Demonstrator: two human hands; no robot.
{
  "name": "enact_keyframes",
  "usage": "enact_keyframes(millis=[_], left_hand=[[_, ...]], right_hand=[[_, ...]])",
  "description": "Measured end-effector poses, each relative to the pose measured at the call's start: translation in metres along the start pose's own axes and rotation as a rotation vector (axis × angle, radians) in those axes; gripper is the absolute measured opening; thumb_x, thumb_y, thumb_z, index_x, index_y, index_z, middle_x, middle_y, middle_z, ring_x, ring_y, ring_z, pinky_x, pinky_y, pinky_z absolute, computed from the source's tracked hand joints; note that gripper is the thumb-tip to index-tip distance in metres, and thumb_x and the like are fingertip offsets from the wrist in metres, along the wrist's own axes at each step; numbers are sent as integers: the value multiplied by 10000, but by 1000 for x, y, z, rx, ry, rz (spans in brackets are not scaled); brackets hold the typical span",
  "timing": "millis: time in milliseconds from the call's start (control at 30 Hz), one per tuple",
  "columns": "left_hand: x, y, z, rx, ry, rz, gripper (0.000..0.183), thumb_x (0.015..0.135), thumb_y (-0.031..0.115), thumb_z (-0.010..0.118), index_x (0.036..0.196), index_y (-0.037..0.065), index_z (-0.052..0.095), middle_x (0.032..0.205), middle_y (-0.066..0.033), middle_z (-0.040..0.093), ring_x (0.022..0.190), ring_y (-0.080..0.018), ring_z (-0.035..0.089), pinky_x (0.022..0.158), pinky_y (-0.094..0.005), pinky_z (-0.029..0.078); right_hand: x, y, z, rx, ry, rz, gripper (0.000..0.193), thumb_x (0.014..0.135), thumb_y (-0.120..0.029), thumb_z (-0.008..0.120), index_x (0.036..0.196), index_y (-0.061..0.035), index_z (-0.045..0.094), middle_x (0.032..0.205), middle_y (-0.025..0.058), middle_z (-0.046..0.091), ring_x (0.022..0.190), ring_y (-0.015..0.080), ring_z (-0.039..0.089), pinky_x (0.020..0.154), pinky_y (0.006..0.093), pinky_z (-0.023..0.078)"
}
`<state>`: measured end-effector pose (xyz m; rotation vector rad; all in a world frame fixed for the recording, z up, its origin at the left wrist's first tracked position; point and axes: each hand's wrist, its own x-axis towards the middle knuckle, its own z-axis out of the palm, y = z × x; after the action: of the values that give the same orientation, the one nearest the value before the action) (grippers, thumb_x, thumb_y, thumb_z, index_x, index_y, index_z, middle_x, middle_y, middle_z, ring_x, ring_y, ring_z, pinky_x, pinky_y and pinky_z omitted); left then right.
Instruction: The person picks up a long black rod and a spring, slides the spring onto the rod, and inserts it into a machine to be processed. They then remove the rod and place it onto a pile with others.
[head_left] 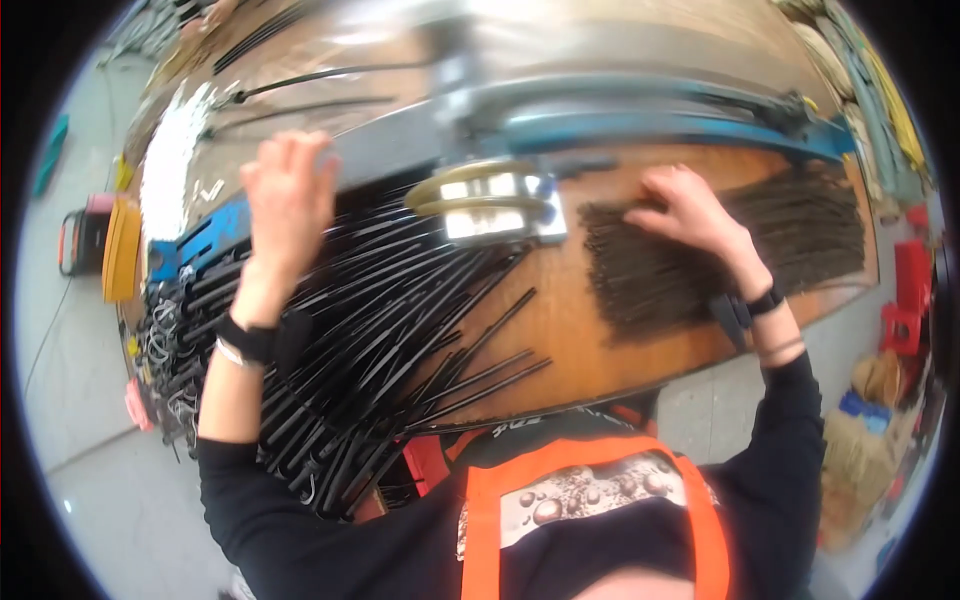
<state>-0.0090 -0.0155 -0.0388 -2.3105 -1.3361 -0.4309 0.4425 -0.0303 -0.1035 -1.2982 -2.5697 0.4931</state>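
Note:
My left hand (288, 205) is raised over the left side of the table, its fingers curled and blurred. Whatever it holds, if anything, I cannot make out. Below and beside it fans out a large heap of thin black rods (390, 300). My right hand (690, 208) hovers by a stack of thin dark brown rods (740, 250), thumb apart from bent fingers, with nothing visible in it. Between the hands stands a bench device with a shiny metal block (490, 222) and a yellowish ring (430, 197) around it; some black rod ends lie close to the block.
A blurred blue and grey bar (650, 125) runs across the wooden table (580, 365) behind the device. Several longer black rods (320, 75) lie on the far sheeting. A yellow bin (122, 248) stands left, red stools (905, 300) and cardboard (865, 460) right.

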Motion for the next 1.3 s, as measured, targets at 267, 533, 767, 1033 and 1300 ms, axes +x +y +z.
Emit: enact_keyframes(millis=[267,533,767,1033,1300], left_hand=[[-76,63,-55,-200,-379,55,219,827,231,720,904,92,570,881,-67,555,879,-252,546,738,-387,419],[-88,69,-51,-99,-310,-7,262,818,233,731,929,65,564,914,-78,545,899,-267,539,753,-383,443],[-93,63,-55,-167,-273,62,246,830,226,724,912,60,562,920,-78,542,905,-263,532,733,-374,455],[-84,64,-71,-387,-311,-25,171,873,184,689,919,68,573,810,-103,546,787,-281,587,651,-393,495],[-41,131,-74,-483,-379,132,141,908,180,665,1012,93,628,681,-77,536,603,-282,593,512,-392,495]], right_hand=[[8,-56,16,165,32,-44,168,851,-185,710,881,-36,639,841,145,651,830,339,628,732,404,500],[-2,-77,12,401,90,9,144,884,-135,676,879,7,653,776,155,648,727,327,612,682,370,494],[2,-77,2,203,-20,73,229,921,-292,653,974,-78,717,832,150,697,783,327,674,697,387,523],[-2,-72,-12,327,-48,129,201,888,-243,683,948,-54,717,848,150,693,786,327,665,713,381,518],[-18,-59,-11,401,-61,-75,244,855,-272,725,943,-45,717,843,128,698,785,298,670,707,388,516]])
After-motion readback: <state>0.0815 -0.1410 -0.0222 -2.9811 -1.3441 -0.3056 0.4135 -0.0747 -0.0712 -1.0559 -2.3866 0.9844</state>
